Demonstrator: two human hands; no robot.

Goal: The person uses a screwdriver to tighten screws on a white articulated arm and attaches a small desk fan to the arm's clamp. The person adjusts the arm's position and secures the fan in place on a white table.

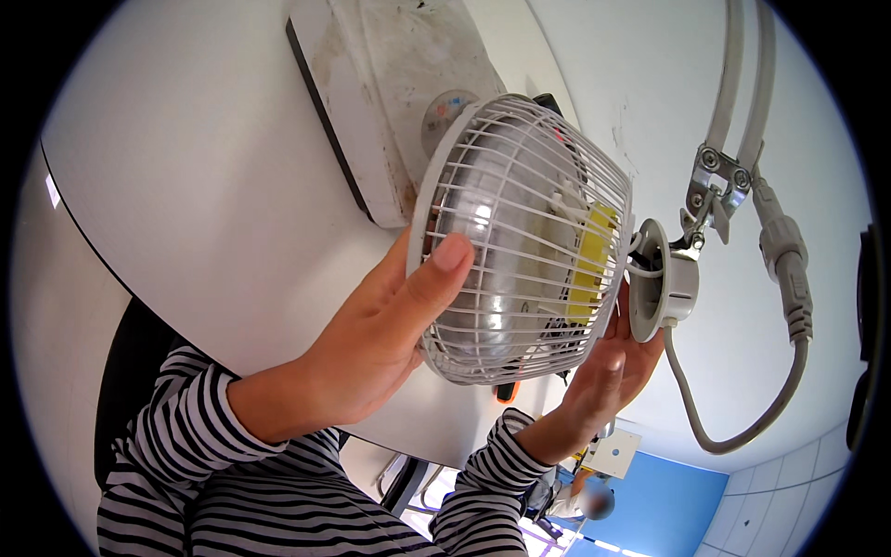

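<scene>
A lamp head with a pale wire cage [510,246] hangs tilted in the middle of the view. Inside it are a silver dome [487,218] and a yellow label [592,260]. My left hand [362,334] is closed on the cage's left rim, its thumb across the wires and the other fingers hidden behind. White wires run from the cage's back into a round grey cap [677,283]. Near the cap's lower edge, my right hand [608,376] has its fingers stretched upward and its thumb apart. Whether those partly hidden fingers bear any weight is unclear.
A jointed arm [719,181] meets the cap at right, with a cable connector [784,255] looping below. On the white table [213,186] lies a stained white box [371,102] behind the cage. An orange-and-black object [507,392] shows below it. A person [566,501] is farther back.
</scene>
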